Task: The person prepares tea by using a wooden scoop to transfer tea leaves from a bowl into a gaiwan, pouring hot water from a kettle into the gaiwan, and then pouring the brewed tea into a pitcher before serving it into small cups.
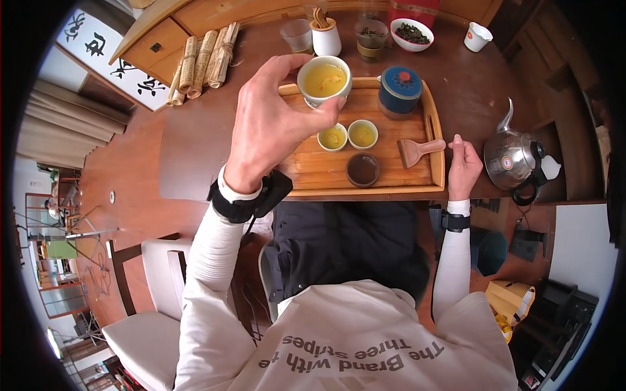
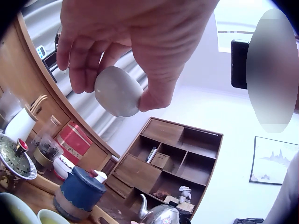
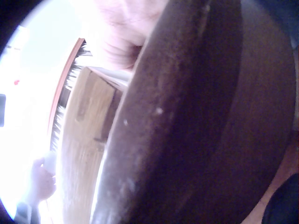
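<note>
My left hand [image 1: 274, 111] pinches a small teacup [image 1: 324, 78] of yellow tea between thumb and fingers, raised over the wooden tray [image 1: 306, 173]. In the left wrist view the pale underside of the teacup [image 2: 118, 91] shows. Two more teacups, one left [image 1: 332, 137] and one right [image 1: 362, 134], stand on the tray with yellow tea. A dark round dish [image 1: 363, 169] lies in front of them. My right hand [image 1: 464, 168] rests at the table edge beside the tray, loosely curled, close to the handle of a flat brush [image 1: 417, 150].
A blue lidded pot [image 1: 400, 91] stands at the tray's back right. A steel kettle [image 1: 512, 159] is right of my right hand. Behind the tray are a bowl of leaves [image 1: 411, 34], a white tool holder [image 1: 327, 40] and a small white cup [image 1: 478, 37]. Rolled bamboo slips [image 1: 207, 58] lie back left.
</note>
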The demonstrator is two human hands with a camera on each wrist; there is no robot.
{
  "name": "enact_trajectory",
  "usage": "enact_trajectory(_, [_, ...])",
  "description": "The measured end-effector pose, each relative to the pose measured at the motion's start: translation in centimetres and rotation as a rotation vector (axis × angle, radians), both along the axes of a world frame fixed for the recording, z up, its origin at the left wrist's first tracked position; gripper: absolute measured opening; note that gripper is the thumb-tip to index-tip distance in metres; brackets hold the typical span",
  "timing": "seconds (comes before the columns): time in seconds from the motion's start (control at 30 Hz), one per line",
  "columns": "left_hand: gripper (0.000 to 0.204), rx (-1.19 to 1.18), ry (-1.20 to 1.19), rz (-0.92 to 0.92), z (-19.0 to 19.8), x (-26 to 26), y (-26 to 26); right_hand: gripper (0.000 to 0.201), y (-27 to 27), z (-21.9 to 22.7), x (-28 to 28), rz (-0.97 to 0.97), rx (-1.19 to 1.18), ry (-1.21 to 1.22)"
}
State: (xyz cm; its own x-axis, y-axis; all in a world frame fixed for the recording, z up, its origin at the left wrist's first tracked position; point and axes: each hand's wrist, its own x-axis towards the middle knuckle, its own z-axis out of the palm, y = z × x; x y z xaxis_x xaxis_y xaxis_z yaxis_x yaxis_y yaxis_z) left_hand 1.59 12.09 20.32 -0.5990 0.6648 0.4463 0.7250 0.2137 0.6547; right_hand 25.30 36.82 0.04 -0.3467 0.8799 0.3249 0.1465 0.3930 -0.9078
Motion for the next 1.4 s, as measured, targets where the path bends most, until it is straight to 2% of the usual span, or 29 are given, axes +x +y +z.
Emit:
enact_trajectory(0.2, [0.050, -0.062, -0.010, -0.069, 0.1, 1.8, -1.6, 0.031, -0.1, 0.5, 0.1, -0.032, 0.054, -0.110])
enact_trajectory(0.27, [0.051, -0.116, -0.010, -0.146, 0.2, 2.4, -2.4, 0.031, -0.1, 0.4, -0.2, -0.025, 0.054, -0.089])
enact_trajectory(0.4, [0.051, -0.111, 0.009, -0.170, -0.7, 3.3, -3.7, 0.032, -0.2, 0.3, -0.2, -0.033, 0.041, -0.067])
enact_trajectory(0.57, [0.050, -0.191, 0.010, -0.137, -1.9, 4.3, -5.2, 0.033, 0.0, 0.0, -0.1, -0.044, 0.011, -0.092])
enact_trajectory(0.73, [0.051, -0.174, 0.105, -0.105, -6.7, 3.8, -5.6, 0.036, 0.0, -0.3, -0.4, -0.050, 0.101, -0.051])
enact_trajectory(0.93, [0.055, -0.286, 0.048, -0.010, -10.8, 3.7, -5.6, 0.036, -0.1, 0.0, -0.3, -0.041, 0.085, -0.031])
enact_trajectory(1.0, [0.056, -0.280, 0.049, 0.001, -11.7, 3.8, -5.5, 0.033, 0.0, 0.3, -0.1, -0.058, 0.021, -0.128])
enact_trajectory(1.4, [0.054, -0.315, 0.013, 0.054, -13.8, 4.1, -5.2, 0.033, -0.2, 0.4, -0.1, -0.035, 0.023, -0.094])
